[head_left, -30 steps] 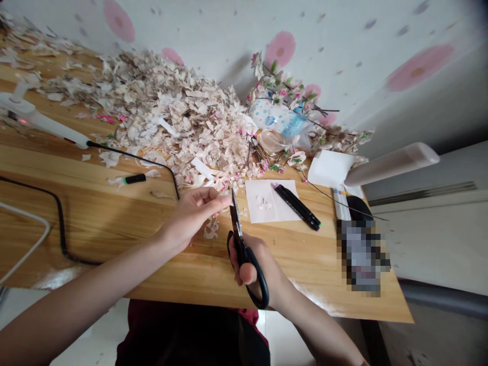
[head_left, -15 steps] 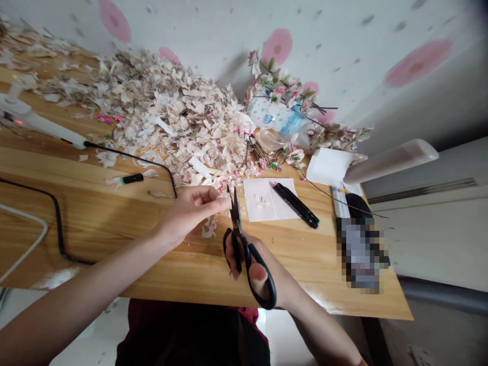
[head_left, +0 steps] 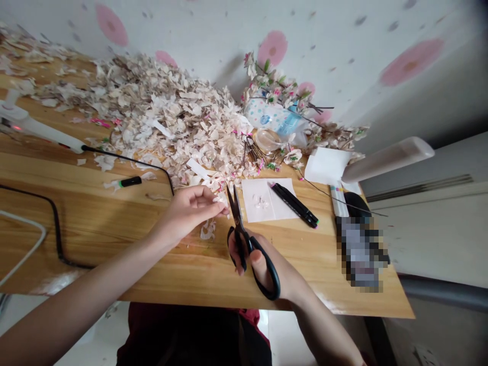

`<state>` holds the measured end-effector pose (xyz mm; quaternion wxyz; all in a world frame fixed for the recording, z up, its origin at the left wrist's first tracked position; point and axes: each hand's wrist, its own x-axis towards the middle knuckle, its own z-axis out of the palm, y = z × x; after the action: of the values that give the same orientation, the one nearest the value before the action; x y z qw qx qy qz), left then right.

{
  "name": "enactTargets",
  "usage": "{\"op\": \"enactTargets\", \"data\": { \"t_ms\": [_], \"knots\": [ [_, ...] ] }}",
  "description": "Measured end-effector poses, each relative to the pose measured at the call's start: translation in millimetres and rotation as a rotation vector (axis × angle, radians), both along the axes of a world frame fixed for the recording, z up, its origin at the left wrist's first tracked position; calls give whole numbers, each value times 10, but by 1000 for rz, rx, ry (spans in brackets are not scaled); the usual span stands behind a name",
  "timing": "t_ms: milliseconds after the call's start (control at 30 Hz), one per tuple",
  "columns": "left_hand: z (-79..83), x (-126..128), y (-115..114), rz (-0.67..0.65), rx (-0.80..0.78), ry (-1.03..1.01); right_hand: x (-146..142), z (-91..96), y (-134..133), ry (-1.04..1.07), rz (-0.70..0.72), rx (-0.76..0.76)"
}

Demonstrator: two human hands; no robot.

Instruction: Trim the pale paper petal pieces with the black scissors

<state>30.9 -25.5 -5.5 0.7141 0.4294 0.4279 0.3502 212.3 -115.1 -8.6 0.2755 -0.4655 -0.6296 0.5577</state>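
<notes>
My left hand (head_left: 186,212) pinches a small pale paper petal (head_left: 220,200) between thumb and fingertips, just above the table. My right hand (head_left: 263,267) grips black-handled scissors (head_left: 249,244) through their loops. Their steel blades (head_left: 235,208) stand slightly parted, with tips right beside the petal. A large heap of cut paper petals (head_left: 171,122) lies beyond both hands, its near edge touching my left fingers. Loose scraps (head_left: 208,230) lie below my left hand.
A white paper sheet (head_left: 259,201) with small petals and black markers (head_left: 295,205) lies right of the scissors. Blossom sprigs (head_left: 274,86), a clear dish (head_left: 267,140) and a pixelated object (head_left: 360,251) stand further off. A cable (head_left: 129,157) crosses the wooden table (head_left: 95,244).
The scissor handles have swung right and the blades have parted slightly. My left hand has shifted a little left, and the whole view has drifted slightly.
</notes>
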Motion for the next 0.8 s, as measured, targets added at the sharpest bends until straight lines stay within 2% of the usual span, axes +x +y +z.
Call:
{"op": "enactTargets", "data": {
  "t_ms": [267, 533, 800],
  "knots": [
    [48, -2, 4, 28, 0, -10, -13, 19, -10, -89, 14, 35],
    [28, 16, -21, 4, -2, -28, -104, 62, 17, -125, -52, 47],
    [59, 18, -36, -6, -35, -42, -110, 16, 6, -115, -75, 47]
  ]
}}
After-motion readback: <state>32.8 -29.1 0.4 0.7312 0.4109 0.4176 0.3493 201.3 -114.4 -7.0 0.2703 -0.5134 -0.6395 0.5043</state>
